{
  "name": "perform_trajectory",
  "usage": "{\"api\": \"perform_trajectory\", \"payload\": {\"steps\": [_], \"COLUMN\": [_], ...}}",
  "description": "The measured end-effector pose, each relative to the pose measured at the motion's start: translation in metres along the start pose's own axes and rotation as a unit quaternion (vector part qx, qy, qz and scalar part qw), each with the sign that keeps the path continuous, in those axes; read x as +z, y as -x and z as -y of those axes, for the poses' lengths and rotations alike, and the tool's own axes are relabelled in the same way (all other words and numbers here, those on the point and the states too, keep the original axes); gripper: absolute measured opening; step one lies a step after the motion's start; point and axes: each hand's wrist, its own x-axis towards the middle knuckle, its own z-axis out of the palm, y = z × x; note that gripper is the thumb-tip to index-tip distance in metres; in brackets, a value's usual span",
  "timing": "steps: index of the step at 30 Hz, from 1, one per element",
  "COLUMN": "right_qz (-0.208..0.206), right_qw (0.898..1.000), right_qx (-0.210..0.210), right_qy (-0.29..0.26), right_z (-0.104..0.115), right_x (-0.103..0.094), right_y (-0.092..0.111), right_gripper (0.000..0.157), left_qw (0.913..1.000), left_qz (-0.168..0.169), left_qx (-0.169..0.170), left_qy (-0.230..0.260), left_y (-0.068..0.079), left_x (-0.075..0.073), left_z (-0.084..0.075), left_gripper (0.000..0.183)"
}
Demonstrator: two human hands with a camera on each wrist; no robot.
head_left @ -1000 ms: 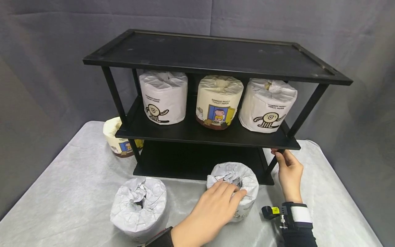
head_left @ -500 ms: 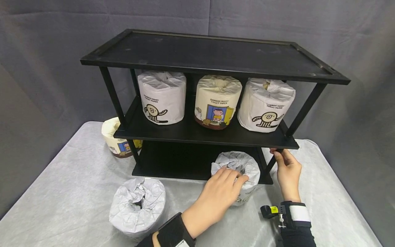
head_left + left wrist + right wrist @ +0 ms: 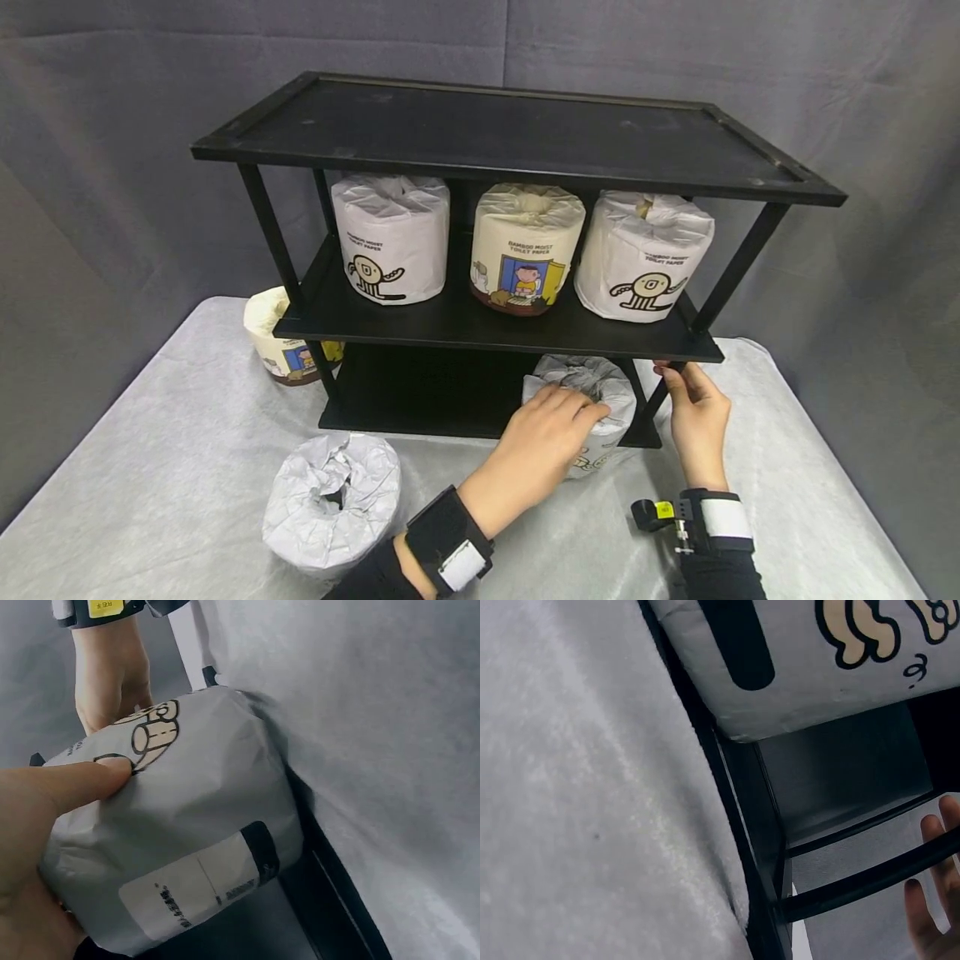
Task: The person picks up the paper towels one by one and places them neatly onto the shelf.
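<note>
My left hand [image 3: 549, 437] grips a white paper-wrapped toilet roll [image 3: 611, 390] from its top and left side. In the left wrist view its thumb lies along the printed wrapper [image 3: 202, 780]. The roll stands upright at the front right of the black rack's bottom shelf [image 3: 420, 392], partly under the middle shelf. At the rack's right front post [image 3: 660, 398], my right hand [image 3: 701, 417] holds on just below the middle shelf with its thumb and fingers. The right wrist view shows those fingers [image 3: 949, 881] around the dark post, with the roll's lower edge close over the shelf.
Two white rolls, left [image 3: 393, 242] and right [image 3: 645, 258], flank a cream roll [image 3: 527, 250] on the middle shelf. Another white roll [image 3: 330, 504] stands on the grey cloth at the front left. Behind the left post is a cream roll [image 3: 273, 333].
My left hand has moved the toilet roll away from me and slightly right, from in front of the rack to the bottom shelf's opening. The right hand has stayed at the post.
</note>
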Motion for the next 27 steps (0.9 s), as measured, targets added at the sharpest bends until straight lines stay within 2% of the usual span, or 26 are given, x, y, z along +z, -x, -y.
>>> {"api": "perform_trajectory", "payload": {"steps": [6,10,13,16,24,27], "right_qz": [-0.001,-0.002,-0.003,-0.003,0.000,0.000], "right_qw": [1.000,1.000,1.000,1.000,1.000,1.000], "right_qx": [0.005,0.006,0.005,0.004,0.006,0.009], "right_qy": [0.003,0.006,0.006,0.005,0.001,0.004], "right_z": [-0.001,-0.001,-0.001,0.000,0.003,-0.001], "right_x": [0.000,-0.001,-0.002,-0.001,0.000,0.001], "right_y": [0.000,0.000,0.000,0.001,0.002,0.001], "right_gripper": [0.022,0.022,0.021,0.022,0.021,0.023], "left_qw": [0.9998,0.9987,0.9966,0.9946,0.9914,0.9917], "left_qz": [0.013,-0.006,-0.029,-0.037,-0.008,-0.014], "left_qx": [0.000,-0.006,-0.022,-0.042,-0.088,-0.092], "left_qy": [-0.017,-0.051,-0.074,-0.087,-0.097,-0.088], "left_y": [-0.004,-0.004,-0.004,-0.005,-0.009,-0.009], "left_x": [0.001,0.000,0.000,0.001,0.010,0.013], "left_z": [0.000,0.000,0.000,-0.001,-0.003,-0.002], "left_gripper": [0.043,0.045,0.038,0.034,0.038,0.039]}}
